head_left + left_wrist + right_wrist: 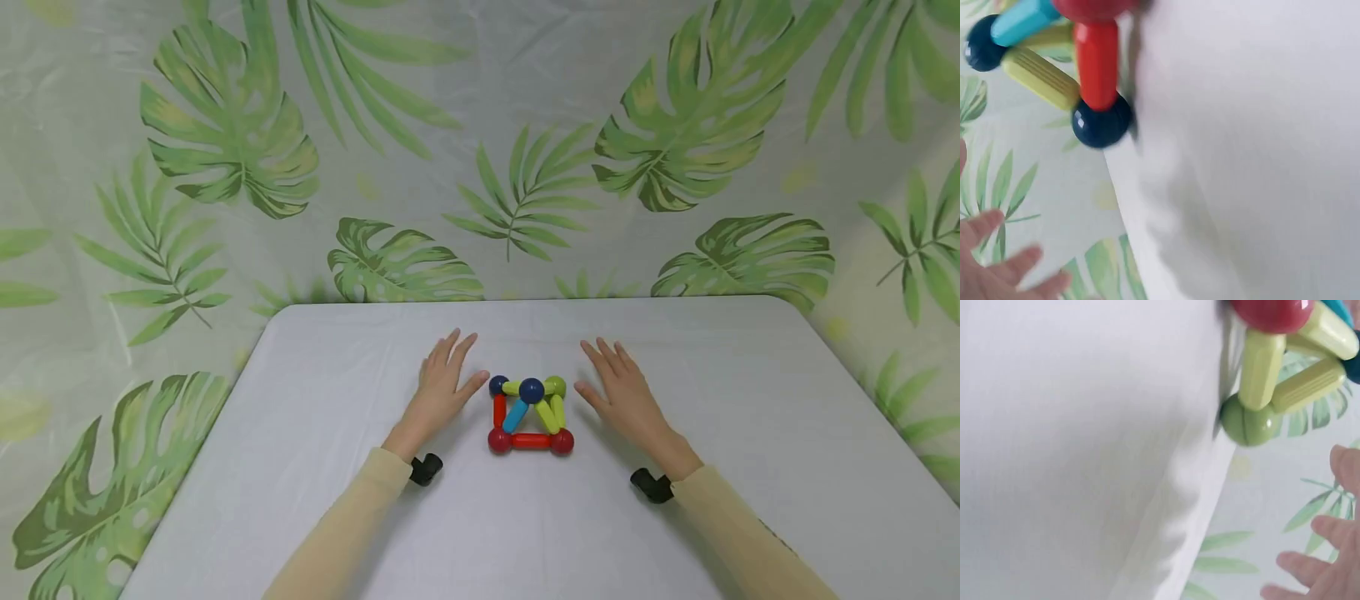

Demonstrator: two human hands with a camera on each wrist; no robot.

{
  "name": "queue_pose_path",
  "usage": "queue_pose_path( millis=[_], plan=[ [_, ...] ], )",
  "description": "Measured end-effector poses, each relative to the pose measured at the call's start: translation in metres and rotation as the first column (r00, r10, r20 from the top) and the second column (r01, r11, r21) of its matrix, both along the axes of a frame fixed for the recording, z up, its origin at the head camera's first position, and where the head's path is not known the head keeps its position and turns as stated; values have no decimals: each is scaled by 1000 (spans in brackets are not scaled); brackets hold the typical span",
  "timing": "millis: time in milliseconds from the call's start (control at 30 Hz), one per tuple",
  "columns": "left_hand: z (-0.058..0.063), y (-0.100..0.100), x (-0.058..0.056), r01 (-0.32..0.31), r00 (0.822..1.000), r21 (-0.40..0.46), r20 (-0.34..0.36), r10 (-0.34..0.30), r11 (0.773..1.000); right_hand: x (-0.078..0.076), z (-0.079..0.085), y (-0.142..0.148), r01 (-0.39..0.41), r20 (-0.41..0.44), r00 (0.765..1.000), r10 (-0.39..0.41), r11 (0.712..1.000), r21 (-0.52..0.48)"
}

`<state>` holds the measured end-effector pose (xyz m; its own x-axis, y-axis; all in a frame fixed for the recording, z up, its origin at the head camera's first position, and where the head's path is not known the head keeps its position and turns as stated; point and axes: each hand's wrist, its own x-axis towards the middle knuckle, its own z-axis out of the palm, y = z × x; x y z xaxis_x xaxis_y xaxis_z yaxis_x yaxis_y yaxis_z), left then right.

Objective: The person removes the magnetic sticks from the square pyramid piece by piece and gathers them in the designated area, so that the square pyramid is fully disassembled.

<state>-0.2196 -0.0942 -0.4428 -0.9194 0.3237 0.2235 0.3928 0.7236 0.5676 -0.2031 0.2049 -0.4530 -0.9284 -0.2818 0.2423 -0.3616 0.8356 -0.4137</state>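
A small frame of coloured rods and balls [531, 442] stands on the white table between the two hands. Red balls [499, 441] mark its near corners, joined by a red rod; a dark blue ball and a green ball [555, 386] sit at the far corners. On top is another dark blue ball [532, 391], met by blue and yellow-green rods. My left hand [440, 390] is held left of the frame, fingers extended, apart from it. To the right, my right hand [621, 398] has its fingers straight too, and holds nothing.
The white table [262, 517] reaches to a far edge against a leaf-patterned cloth [405, 167]. A black wrist camera [427, 469] is worn on the left wrist, another black camera [651, 486] on the right. Light sleeves [337, 525] cover both forearms.
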Motion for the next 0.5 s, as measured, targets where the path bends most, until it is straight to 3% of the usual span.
queue_pose_path(
  millis=[67,133,233,333,500],
  plan=[
    [0,5,-1,112,992,154,47,-120,982,3,0,-4,-55,23,998,57,993,-107],
    [0,12,-1,203,970,274,73,-231,940,7,-1,-9,-91,40,994,103,969,-229],
    [-2,25,0,293,940,348,68,-336,891,12,-2,-18,-124,41,988,149,921,-370],
    [-5,38,2,343,927,330,34,-374,880,16,-4,-28,-136,72,980,186,888,-439],
    [-10,50,5,348,933,298,-14,-360,889,19,-9,-41,-141,132,967,218,889,-435]
  ],
)
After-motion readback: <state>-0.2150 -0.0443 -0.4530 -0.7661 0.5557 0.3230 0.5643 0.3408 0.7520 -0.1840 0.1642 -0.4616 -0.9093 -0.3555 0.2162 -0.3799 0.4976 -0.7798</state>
